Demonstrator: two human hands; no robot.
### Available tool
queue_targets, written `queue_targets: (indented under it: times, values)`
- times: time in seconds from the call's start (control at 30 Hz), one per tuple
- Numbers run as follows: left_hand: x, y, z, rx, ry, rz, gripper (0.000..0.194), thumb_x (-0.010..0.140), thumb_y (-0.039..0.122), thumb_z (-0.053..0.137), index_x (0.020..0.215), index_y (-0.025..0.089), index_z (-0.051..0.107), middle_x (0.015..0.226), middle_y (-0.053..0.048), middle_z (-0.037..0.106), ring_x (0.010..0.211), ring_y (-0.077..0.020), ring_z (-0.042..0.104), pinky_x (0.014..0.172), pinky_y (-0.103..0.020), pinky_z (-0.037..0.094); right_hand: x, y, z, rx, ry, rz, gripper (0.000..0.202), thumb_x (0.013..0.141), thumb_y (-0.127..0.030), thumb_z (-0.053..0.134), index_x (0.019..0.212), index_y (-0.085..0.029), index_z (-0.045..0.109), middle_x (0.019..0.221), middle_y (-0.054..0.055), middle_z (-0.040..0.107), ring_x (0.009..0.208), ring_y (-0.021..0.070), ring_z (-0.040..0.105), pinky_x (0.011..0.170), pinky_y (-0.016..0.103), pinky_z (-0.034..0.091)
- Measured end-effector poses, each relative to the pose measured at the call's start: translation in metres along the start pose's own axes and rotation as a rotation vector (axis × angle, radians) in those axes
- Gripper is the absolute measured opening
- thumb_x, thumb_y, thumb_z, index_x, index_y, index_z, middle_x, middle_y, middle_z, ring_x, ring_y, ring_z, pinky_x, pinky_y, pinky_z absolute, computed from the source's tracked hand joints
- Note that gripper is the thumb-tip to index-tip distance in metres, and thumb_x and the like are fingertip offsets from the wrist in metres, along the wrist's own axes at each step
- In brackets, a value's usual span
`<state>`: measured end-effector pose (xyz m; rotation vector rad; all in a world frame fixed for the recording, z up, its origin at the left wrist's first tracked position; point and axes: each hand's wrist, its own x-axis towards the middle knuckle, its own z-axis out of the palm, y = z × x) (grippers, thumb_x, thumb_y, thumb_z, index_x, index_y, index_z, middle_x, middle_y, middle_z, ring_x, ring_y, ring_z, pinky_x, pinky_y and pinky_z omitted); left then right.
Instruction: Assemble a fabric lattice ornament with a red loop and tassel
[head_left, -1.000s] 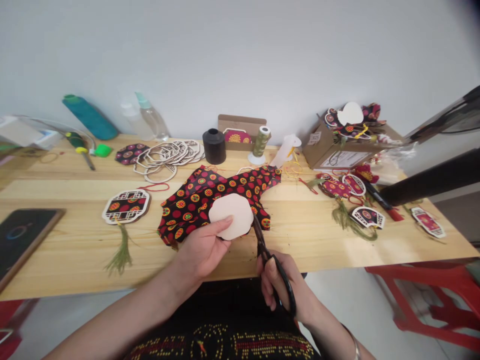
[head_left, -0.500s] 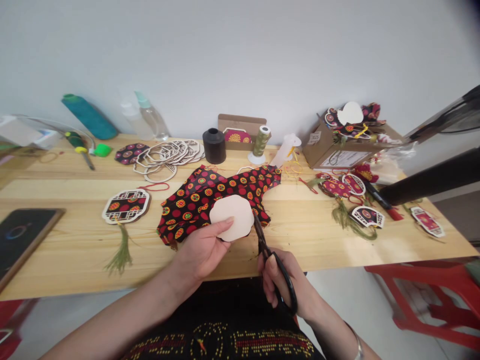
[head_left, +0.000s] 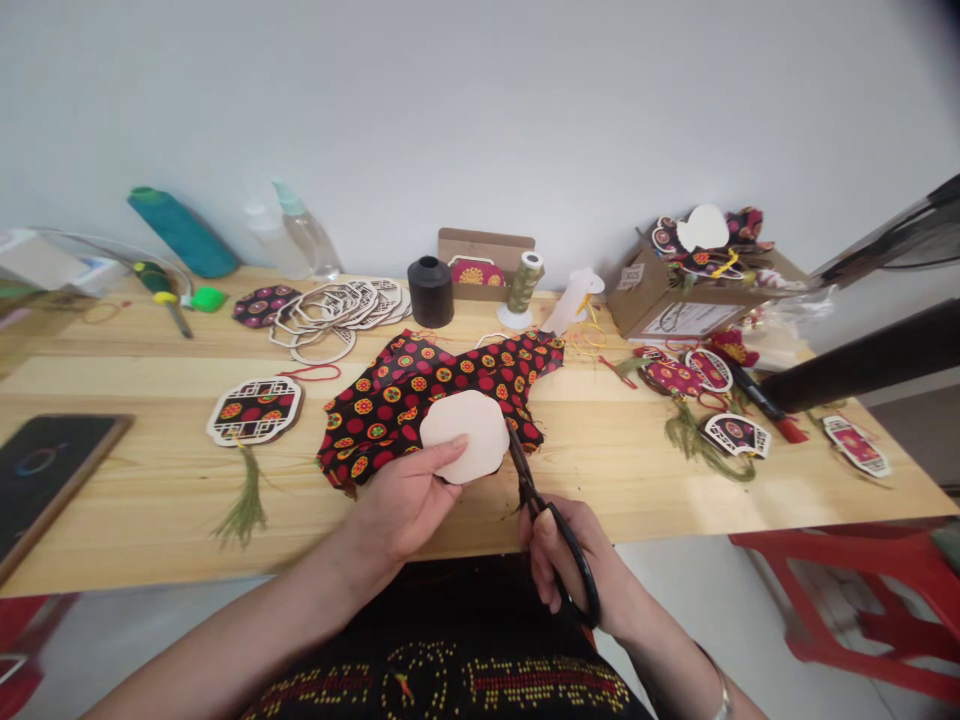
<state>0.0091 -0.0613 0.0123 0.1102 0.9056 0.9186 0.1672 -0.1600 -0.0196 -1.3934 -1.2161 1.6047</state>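
My left hand (head_left: 409,490) pinches a cream-coloured plaque with scalloped corners (head_left: 466,432), thumb on its face and fingers underneath. A thin dark edge shows along the plaque's lower right side. Black-handled scissors (head_left: 568,560) are in my right hand (head_left: 559,550), their blades pointing up and left at the plaque's right edge. Whether the blades touch it I cannot tell. Behind the plaque lies a black cloth printed with red dots and flowers (head_left: 390,400), partly hidden by it. Dark scraps lie on the table below the blades.
On the wooden table (head_left: 150,500) are a tasselled ornament (head_left: 255,410), a phone (head_left: 52,480), several cut-out frames (head_left: 330,310), a black cone spool (head_left: 430,292) and a green thread spool (head_left: 523,282). A cardboard box (head_left: 660,300) and more ornaments stand right, near a black pole (head_left: 862,355).
The view has shifted very slightly. The scissors' handles and my right hand have moved a little to the right; the plaque stays in my left hand's grip.
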Motion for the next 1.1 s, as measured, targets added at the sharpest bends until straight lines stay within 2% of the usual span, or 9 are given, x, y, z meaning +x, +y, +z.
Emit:
queue_targets:
  times: [0.87,1.1]
  values:
    - [0.0027,-0.0004,-0.0068,-0.002,-0.029,-0.027,0.06,0.08,-0.001,0.056,0.137,0.013,0.046,0.12,-0.012,0.066,0.11,-0.0238,0.063,0.104,-0.036,0.045,-0.0003,-0.0059,-0.0038,-0.046,-0.037,0.006,0.057,0.084,-0.071,0.036,0.08,-0.016,0.05,0.048,-0.003,0.049,0.039,0.0081,0.046,0.037,0.018,0.033]
    - [0.0039,0.0012,-0.0043,0.004,-0.033,-0.033,0.058,0.081,-0.002,0.054,0.137,0.009,0.046,0.116,-0.014,0.068,0.109,-0.024,0.064,0.105,-0.038,0.044,0.0015,-0.0049,-0.0042,-0.027,-0.033,0.014,0.056,0.084,-0.071,0.037,0.079,-0.016,0.049,0.047,-0.003,0.049,0.037,0.0075,0.045,0.036,0.017,0.032]
